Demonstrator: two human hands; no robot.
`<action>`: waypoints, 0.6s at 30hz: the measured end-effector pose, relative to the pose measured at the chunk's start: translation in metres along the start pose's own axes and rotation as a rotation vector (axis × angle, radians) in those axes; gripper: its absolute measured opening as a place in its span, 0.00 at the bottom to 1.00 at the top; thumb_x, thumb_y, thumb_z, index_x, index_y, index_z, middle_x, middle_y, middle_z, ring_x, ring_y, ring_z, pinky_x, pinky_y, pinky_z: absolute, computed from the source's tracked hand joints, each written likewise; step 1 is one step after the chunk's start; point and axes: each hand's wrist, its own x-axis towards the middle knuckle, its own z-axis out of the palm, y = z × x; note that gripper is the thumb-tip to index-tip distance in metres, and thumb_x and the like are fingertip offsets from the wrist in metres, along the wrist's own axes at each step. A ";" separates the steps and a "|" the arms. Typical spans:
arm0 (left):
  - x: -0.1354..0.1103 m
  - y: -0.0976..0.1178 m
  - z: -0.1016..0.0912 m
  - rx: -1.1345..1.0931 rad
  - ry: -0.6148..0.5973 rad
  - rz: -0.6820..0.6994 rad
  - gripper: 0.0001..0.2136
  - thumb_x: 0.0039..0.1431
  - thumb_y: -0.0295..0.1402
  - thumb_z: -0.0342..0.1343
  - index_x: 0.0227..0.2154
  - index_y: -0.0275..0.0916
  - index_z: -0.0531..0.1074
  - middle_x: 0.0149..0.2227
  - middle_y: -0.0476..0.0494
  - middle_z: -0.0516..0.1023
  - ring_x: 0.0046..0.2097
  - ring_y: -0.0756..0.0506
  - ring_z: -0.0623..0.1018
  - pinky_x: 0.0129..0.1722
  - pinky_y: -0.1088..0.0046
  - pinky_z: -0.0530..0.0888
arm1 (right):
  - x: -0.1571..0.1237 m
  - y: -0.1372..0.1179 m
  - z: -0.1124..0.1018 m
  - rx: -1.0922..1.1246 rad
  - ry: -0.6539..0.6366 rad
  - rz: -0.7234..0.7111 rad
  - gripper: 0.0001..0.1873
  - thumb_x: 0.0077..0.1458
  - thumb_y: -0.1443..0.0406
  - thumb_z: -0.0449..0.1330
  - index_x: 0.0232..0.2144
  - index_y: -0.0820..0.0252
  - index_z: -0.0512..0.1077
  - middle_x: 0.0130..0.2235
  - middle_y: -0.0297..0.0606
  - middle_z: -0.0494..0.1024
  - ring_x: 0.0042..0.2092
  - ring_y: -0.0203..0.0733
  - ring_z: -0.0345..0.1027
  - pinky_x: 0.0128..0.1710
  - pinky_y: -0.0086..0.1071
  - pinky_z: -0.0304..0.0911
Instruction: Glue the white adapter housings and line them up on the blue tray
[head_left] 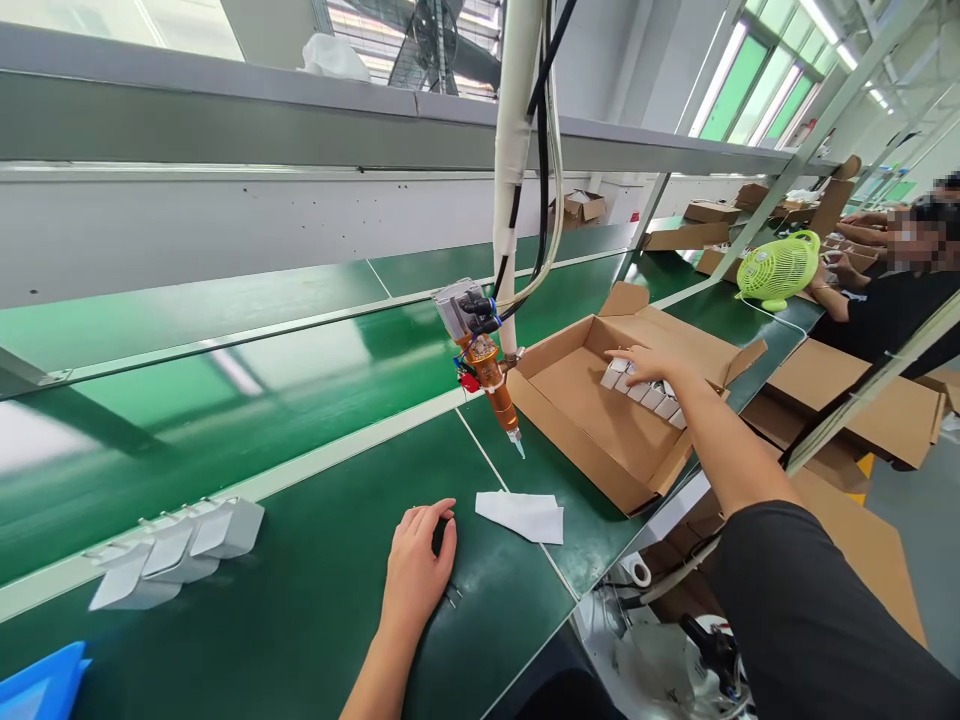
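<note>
My right hand [646,364] reaches into an open cardboard box [570,425] and lies fingers-down on a row of small white parts [651,396] along the box's right wall. Whether it grips one is unclear. My left hand [418,565] rests palm-down on the green bench top, fingers curled loosely over a small dark thing I cannot make out. A folded white cloth [523,515] lies just right of that hand. An orange dispensing nozzle [495,385] hangs on hoses between the two hands, tip pointing down.
A row of white folded pieces [180,550] sits at the bench's left beside the green conveyor belt [225,400]. A blue tray corner [41,685] shows at bottom left. More cardboard boxes [855,410], a green fan [778,268] and other people's arms [840,295] are at the right.
</note>
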 end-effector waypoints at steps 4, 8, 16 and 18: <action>-0.001 0.000 0.000 0.002 -0.011 -0.006 0.10 0.65 0.34 0.50 0.43 0.43 0.76 0.36 0.45 0.82 0.41 0.41 0.80 0.43 0.60 0.78 | -0.003 -0.001 0.002 -0.016 -0.034 0.009 0.47 0.51 0.61 0.66 0.70 0.48 0.53 0.61 0.49 0.67 0.62 0.55 0.66 0.61 0.42 0.62; -0.001 0.000 0.001 -0.011 -0.010 -0.007 0.10 0.65 0.34 0.50 0.43 0.42 0.75 0.37 0.45 0.82 0.42 0.41 0.80 0.44 0.60 0.77 | -0.005 -0.003 -0.002 -0.035 -0.066 0.040 0.55 0.43 0.62 0.72 0.70 0.49 0.54 0.64 0.52 0.64 0.62 0.61 0.66 0.57 0.46 0.67; -0.002 0.001 0.002 0.012 -0.043 -0.031 0.12 0.65 0.33 0.48 0.44 0.42 0.75 0.37 0.45 0.82 0.43 0.41 0.80 0.45 0.62 0.76 | -0.022 -0.023 -0.006 -0.021 0.054 -0.081 0.20 0.65 0.57 0.60 0.55 0.60 0.69 0.56 0.44 0.73 0.53 0.46 0.71 0.52 0.46 0.71; -0.002 -0.002 0.003 0.005 -0.054 -0.023 0.12 0.65 0.33 0.49 0.44 0.41 0.75 0.37 0.45 0.82 0.44 0.41 0.79 0.45 0.61 0.76 | -0.040 -0.027 -0.002 -0.015 0.128 -0.103 0.20 0.64 0.57 0.60 0.55 0.61 0.69 0.55 0.43 0.73 0.52 0.47 0.72 0.51 0.46 0.72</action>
